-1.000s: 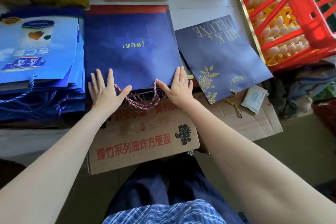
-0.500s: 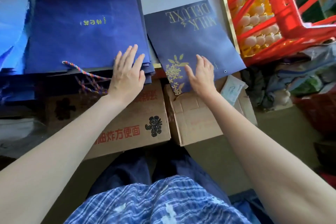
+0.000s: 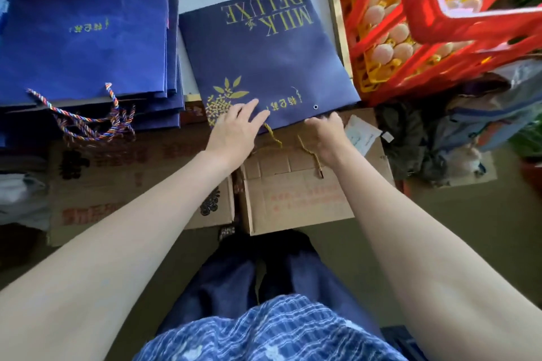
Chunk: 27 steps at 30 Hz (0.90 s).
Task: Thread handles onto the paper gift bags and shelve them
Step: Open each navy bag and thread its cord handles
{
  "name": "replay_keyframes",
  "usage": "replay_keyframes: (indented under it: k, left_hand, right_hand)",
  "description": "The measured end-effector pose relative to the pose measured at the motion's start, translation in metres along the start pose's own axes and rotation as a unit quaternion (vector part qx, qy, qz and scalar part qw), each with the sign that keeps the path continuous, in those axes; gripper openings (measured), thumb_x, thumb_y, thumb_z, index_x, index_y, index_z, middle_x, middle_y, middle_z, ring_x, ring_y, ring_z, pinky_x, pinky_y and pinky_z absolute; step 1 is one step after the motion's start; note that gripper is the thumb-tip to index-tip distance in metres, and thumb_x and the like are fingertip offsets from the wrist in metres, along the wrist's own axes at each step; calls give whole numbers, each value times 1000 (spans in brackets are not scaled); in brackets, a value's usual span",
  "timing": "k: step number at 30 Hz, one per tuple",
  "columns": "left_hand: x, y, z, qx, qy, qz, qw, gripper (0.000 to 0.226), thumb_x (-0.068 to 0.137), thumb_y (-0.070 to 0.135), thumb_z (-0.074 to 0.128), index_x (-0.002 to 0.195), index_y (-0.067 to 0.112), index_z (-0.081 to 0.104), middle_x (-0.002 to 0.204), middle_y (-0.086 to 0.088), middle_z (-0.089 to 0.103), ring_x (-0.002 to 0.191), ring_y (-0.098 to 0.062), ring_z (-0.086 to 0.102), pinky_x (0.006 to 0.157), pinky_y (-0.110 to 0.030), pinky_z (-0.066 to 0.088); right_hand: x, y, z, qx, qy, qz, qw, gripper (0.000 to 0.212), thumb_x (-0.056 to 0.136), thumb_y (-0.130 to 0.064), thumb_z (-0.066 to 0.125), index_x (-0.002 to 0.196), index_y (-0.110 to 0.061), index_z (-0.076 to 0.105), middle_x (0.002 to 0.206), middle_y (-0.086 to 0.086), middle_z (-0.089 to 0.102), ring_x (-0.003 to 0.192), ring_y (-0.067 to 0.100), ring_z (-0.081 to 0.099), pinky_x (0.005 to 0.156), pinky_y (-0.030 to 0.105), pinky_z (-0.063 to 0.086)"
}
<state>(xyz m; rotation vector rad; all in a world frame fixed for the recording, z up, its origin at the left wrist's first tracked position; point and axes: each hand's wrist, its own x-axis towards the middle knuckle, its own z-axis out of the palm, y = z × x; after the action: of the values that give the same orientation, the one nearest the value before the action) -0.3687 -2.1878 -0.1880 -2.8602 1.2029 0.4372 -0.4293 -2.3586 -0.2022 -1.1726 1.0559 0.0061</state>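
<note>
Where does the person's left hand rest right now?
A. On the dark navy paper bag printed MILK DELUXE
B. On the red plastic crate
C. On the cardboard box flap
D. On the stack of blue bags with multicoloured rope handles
A: the left hand lies flat, fingers straight, on the dark navy paper bag printed MILK DELUXE, near its lower edge.

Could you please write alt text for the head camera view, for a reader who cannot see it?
A person's left hand presses flat on a navy "MILK DELUXE" gift bag while the right hand curls at its open near edge, where a gold cord trails over a cardboard box. A stack of blue bags with multicoloured handles lies left; a red crate stands right.
</note>
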Motion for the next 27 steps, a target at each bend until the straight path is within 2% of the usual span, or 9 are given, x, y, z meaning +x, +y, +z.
replay_keyframes:
  k: [2, 4, 8, 13, 16, 19, 21, 24, 27]
  left_hand:
    - [7, 2, -3, 6, 6, 1, 1000, 56, 92, 13, 53, 144, 18, 32, 150, -8, 28, 132, -30, 30, 100, -40, 35]
    - [10, 1, -8, -6, 27, 5, 1000, 51, 91, 20, 56, 139, 17, 40, 143, -6, 39, 126, -29, 38, 95, -39, 40]
    - [11, -1, -12, -18, 77, 16, 997, 39, 88, 16, 60, 126, 11, 53, 126, -8, 56, 109, -32, 51, 81, -42, 47]
    - [-1, -9, -24, -1, 137, 42, 990, 19, 79, 3, 65, 97, 4, 59, 85, -14, 63, 73, -36, 61, 52, -37, 50]
    - [-4, -18, -59, -11, 195, 39, 980, 9, 82, 2, 62, 90, 2, 58, 67, -17, 59, 60, -36, 61, 46, -38, 48]
    - [1, -26, -115, -51, 253, -8, 966, 17, 92, 8, 51, 105, 0, 56, 76, -25, 60, 72, -43, 60, 60, -48, 47]
    - [5, -27, -148, -50, 306, -3, 951, 19, 93, 10, 50, 110, 5, 53, 76, -24, 61, 71, -43, 60, 57, -46, 45]
    - [0, -23, -205, -7, 391, 36, 920, 22, 90, 8, 51, 111, 13, 52, 64, -18, 61, 57, -39, 60, 48, -34, 39]
    - [-10, -17, -267, -14, 403, 29, 915, 27, 94, 13, 47, 115, 17, 62, 82, -22, 67, 76, -42, 63, 63, -46, 47]
  right_hand:
    - [-4, 1, -1, -6, -44, 0, 999, 25, 87, 0, 57, 110, -10, 53, 96, 1, 63, 81, 8, 57, 66, 20, 42]
    - [-9, 4, -3, -112, -38, -33, 992, 6, 90, -10, 58, 94, -10, 62, 78, -1, 62, 68, 4, 54, 64, 20, 40]
    - [-21, 3, -30, -252, 48, -111, 960, 30, 92, -14, 51, 64, -19, 57, 56, -6, 52, 54, 6, 45, 55, 21, 36]
    - [-35, -41, -60, -184, 81, -223, 954, 21, 93, -7, 47, 93, -10, 68, 57, -3, 55, 44, 1, 43, 50, 18, 34]
    - [-53, -77, -54, -116, 73, -274, 952, 22, 91, -4, 48, 82, -19, 62, 61, 0, 58, 42, -1, 44, 48, 17, 32]
    - [-84, -121, -42, -38, 32, -327, 944, 24, 90, 1, 49, 79, -17, 59, 62, 2, 58, 43, 2, 43, 44, 16, 32]
    - [-104, -151, -35, -1, -7, -364, 931, 23, 91, 2, 50, 80, -15, 61, 61, 0, 59, 44, 4, 44, 44, 16, 33]
    - [-137, -199, -25, 31, -38, -448, 893, 19, 89, 0, 52, 83, -12, 65, 64, -1, 62, 47, 5, 47, 47, 18, 36]
    - [-164, -245, -14, 7, -31, -545, 838, 17, 85, -2, 52, 88, -10, 67, 72, 1, 64, 51, 4, 50, 51, 19, 38]
